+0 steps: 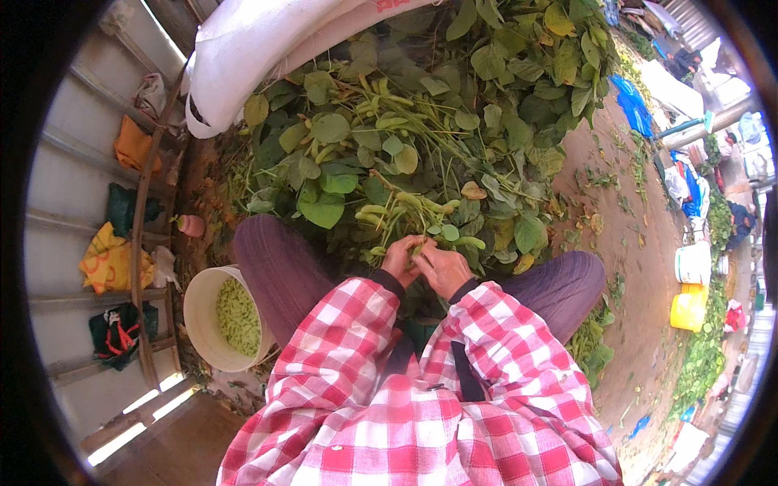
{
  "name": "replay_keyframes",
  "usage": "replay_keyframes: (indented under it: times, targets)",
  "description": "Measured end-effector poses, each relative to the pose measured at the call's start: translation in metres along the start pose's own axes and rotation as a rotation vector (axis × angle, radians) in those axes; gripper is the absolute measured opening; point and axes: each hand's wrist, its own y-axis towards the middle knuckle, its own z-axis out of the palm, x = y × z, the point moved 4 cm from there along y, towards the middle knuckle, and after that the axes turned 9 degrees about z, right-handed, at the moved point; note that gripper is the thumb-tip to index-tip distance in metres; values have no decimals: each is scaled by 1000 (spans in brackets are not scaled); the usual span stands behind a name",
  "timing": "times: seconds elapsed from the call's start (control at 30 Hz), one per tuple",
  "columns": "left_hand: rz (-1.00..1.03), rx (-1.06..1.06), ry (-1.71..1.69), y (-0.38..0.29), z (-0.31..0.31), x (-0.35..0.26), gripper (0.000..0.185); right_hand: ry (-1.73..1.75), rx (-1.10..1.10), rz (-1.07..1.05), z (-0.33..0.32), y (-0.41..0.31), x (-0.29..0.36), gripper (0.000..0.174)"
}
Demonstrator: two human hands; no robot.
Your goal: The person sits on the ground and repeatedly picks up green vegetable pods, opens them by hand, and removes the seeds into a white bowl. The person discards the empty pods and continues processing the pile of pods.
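Note:
My left hand (pixel 398 260) and my right hand (pixel 442 268) meet between my knees, fingers pinched together. A green bean pod (pixel 417 250) shows between the fingertips, partly hidden by them. Just beyond the hands lies a soybean stem (pixel 398 189) bearing plump pods and a few small leaves; its near end runs into my grip. Behind it spreads a large heap of cut soybean plants (pixel 331 129), with more pods among the leaves. Left of my knee stands a white plastic bucket (pixel 196 316), partly filled with shelled green beans (pixel 238 319).
A white woven sack (pixel 255 54) lies over the heap's far left edge. A pink bottle (pixel 191 225) stands near the left wall, where bags (pixel 115 260) are tucked behind a rail (pixel 146 243). Right, across the dirt floor (pixel 632 255), are a yellow bucket (pixel 689 307) and other people.

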Motion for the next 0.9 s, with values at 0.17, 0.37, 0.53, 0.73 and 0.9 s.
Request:
replay_keyframes:
  times: [0.17,0.37,0.53,0.73,0.9]
  targets:
    - [80,50,-91,13,-12,11,24,2,-213,166,-2,-4,1,20]
    - [99,-26,-29,-1,15,3,21,-17,-282,377,-6,-6,-14,23]
    - [103,-14,11,3,6,7,22,67,-281,348,4,-4,-19,24]
    - [37,-20,109,5,6,8,23,248,-204,390,7,-4,-38,28]
    - [8,37,140,2,8,4,23,450,-64,597,3,-2,-41,34]
